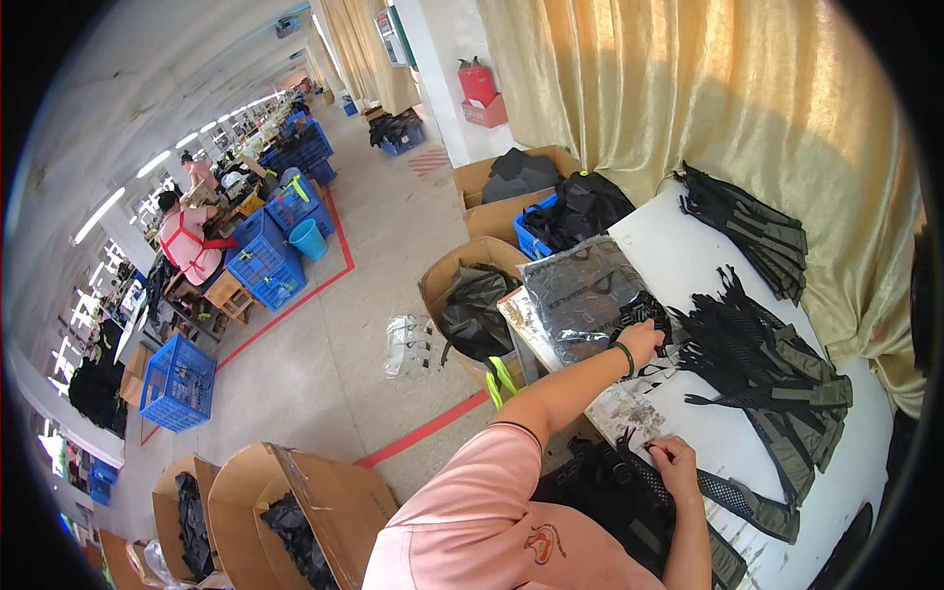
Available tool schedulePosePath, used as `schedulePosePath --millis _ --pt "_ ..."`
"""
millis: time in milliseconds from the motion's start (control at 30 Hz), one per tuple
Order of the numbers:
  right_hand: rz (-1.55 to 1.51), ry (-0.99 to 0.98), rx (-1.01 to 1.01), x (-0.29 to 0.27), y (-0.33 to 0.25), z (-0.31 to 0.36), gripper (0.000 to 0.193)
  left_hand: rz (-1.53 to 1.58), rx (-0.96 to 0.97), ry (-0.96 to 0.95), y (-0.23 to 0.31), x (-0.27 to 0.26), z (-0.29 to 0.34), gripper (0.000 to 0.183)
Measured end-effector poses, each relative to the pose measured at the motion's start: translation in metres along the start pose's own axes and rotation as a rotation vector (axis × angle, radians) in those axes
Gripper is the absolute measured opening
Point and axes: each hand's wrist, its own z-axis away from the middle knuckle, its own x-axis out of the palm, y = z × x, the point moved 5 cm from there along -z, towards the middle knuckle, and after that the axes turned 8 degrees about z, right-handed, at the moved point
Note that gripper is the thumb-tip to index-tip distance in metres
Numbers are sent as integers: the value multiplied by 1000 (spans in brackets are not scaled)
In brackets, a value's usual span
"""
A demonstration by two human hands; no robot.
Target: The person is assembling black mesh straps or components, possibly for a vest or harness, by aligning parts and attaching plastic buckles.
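My left hand [644, 340], with a dark bracelet on the wrist, reaches to a small heap of black plastic buckles [639, 309] by a clear plastic bag [582, 293]. Its fingertips are among these pieces, and whether they grip one is hidden. Nearer to me, my right hand [677, 468] is closed, pinching the end of a black webbing strap [637, 454] at the table's near edge. A mesh shoulder strap [733, 492] with a grey-green end lies beside that hand. Below it, black fabric pieces with straps [600, 492] hang against my front.
Fanned piles of shoulder straps [787, 388] cover the right of the white table [644, 231]; another bundle [747, 231] lies farther back. Cardboard boxes [472, 258] and a blue crate [536, 228] stand beyond its left edge. Large boxes [334, 501] stand lower left; a co-worker [187, 241] sits far left.
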Motion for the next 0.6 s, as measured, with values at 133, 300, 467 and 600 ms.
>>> schedulePosePath --millis 133,300,467,600 --pt "-73 58 117 0 25 0 7 167 -42 -23 0 2 1 23" --pt "-131 3 147 -3 23 -6 10 598 -39 14 -2 -4 12 16" --pt "-401 -18 318 -10 18 -4 11 1190 -203 -236 43 -8 53 9" --pt "-560 110 333 -28 8 3 11 1123 -220 -427 78 6 86 10"
